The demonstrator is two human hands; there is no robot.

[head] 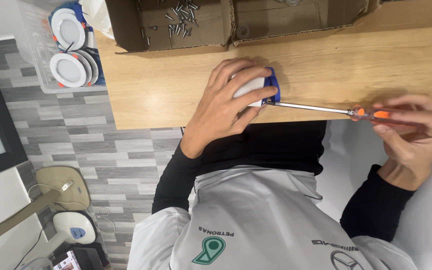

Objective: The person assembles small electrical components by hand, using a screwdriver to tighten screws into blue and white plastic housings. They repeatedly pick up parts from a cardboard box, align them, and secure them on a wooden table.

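While the left hand [226, 107] clamps a small white-and-blue plastic fitting [258, 89] near the wooden table's [326, 65] front edge, the right hand [408, 130] grips an orange-handled steel screwdriver [326, 109]. Light and probably slippery, the fitting seems best held by its sides.

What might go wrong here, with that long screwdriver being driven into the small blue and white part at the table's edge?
1. The screwdriver tip meets the part right beside the left hand; a slip might jab the fingers.
2. The part sits near the table edge, so a hard push may shove it off.
3. The right hand holds only the far handle end, so the long shaft may wobble off the screw.
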